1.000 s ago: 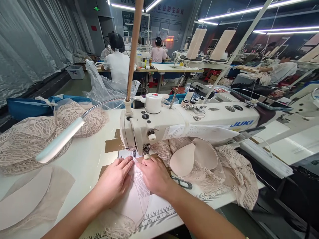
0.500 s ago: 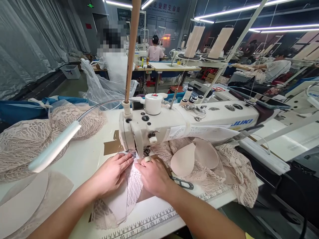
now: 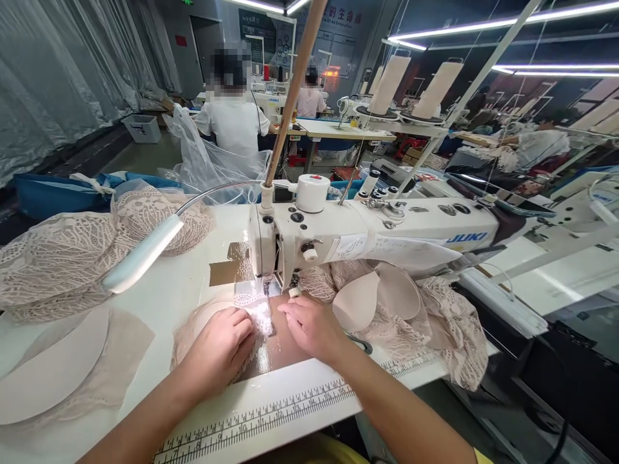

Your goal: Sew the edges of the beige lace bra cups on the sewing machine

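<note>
A beige lace piece (image 3: 262,320) with a smooth cup panel (image 3: 209,316) lies at the front of the sewing machine (image 3: 319,235), its far edge beside the presser foot (image 3: 267,287). My left hand (image 3: 223,347) rests on this piece with its fingers curled over the fabric. To the right of the lace, my right hand (image 3: 313,327) is just above the brown machine plate (image 3: 285,345). Its thumb and forefinger are drawn together, pointing left; anything between them is too small to make out.
Lace cups (image 3: 58,248) are heaped on the left, near a lamp (image 3: 142,254). Below them lies a cut cup piece (image 3: 58,374). Smooth pads (image 3: 355,301) and lace (image 3: 459,335) lie on the right. A printed ruler (image 3: 261,415) runs along the front edge. Co-workers sit beyond.
The lace piece has turned and shifted left, away from beneath the needle. My left hand has drawn back towards me with it, and my right hand has separated from the fabric. The view has shifted slightly.
</note>
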Demonstrator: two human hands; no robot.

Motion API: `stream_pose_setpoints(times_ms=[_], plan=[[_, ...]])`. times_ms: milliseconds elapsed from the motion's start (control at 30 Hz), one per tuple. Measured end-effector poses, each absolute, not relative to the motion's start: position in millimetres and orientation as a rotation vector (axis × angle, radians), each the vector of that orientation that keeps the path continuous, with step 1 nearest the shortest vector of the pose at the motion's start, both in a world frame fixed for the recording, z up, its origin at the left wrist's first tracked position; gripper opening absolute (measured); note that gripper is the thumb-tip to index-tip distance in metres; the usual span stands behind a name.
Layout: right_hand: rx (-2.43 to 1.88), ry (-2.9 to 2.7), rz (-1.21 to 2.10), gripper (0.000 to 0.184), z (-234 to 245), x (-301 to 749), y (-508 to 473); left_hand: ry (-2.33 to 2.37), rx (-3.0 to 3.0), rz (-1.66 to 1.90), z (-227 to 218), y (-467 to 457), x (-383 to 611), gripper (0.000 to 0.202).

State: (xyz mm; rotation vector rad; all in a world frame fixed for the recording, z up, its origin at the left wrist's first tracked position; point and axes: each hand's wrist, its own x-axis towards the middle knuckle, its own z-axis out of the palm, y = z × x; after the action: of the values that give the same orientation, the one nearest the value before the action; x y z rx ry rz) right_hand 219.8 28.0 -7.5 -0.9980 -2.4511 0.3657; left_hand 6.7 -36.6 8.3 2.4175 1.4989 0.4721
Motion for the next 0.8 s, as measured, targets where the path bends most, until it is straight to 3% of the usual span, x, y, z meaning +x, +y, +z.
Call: stream_pose_setpoints(times_ms=[267,500,800], plan=[[-0.924,-2.576,0.551,0.028,18.9,225.8,9.5,1.409,2.286,0.571,7.8,-34.2,-5.1,0.018],[-0.926,-2.791,0.271,0.029,-1.4,218.6,-15.5,1.354,2.386,0.610,3.8,-34.7,-7.2,0.019],[-0.925,-2.732,0.241,0.037,-9.9,221.9,-23.5,1.218,2.772,0.364,-2.6,-36.0,-3.2,0.032]])
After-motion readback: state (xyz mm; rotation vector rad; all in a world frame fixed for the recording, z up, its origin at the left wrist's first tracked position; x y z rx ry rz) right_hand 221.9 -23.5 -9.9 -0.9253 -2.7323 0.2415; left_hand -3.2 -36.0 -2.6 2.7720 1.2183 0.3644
